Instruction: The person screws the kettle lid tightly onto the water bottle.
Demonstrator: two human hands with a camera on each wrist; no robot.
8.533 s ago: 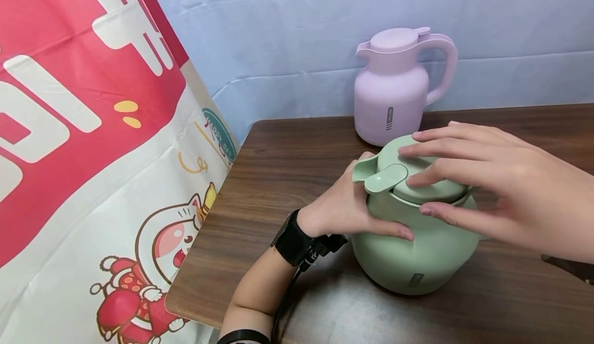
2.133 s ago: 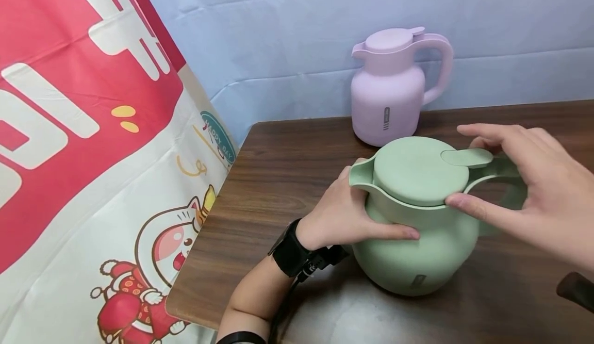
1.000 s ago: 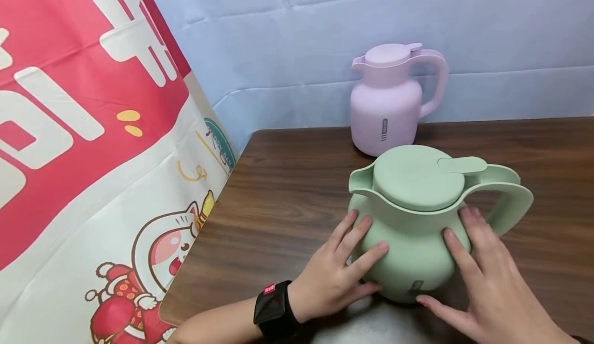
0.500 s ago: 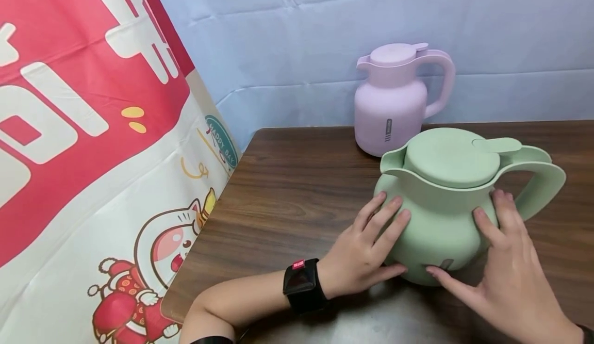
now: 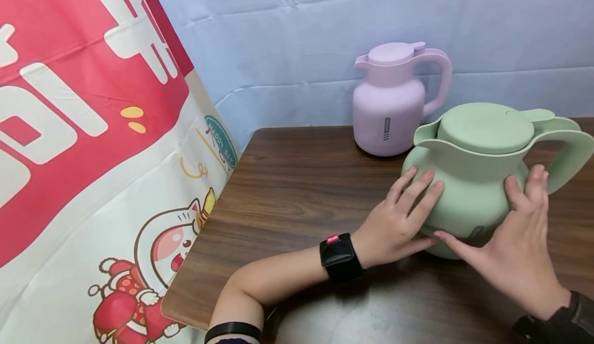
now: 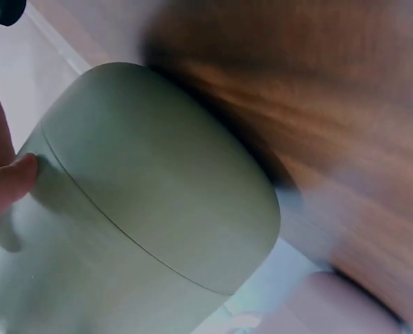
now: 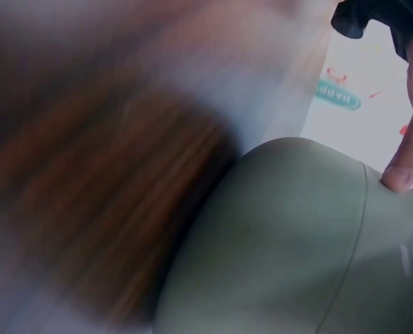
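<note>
The green thermal jug (image 5: 468,194) stands upright at the right, spout to the left and handle to the right. Its round lid (image 5: 486,127) has the tab pointing over the handle. My left hand (image 5: 394,220) holds the jug's belly from the left, fingertips spread on its side. From the right front my right hand (image 5: 517,241) grips the belly, thumb low near the left thumb. In the left wrist view the jug's lower body (image 6: 165,167) fills the middle, a thumb on it. Fingers touch its side (image 7: 276,236) in the right wrist view.
A lilac jug (image 5: 389,109) stands by the blue wall cloth (image 5: 287,45), just left of and behind the green one. The brown wooden table (image 5: 278,189) ends at the left beside a printed red and white curtain (image 5: 93,189).
The lid's tab has turned from near the spout to over the handle. Both hands have left neck and lid for the belly, and the jug has moved right and farther back.
</note>
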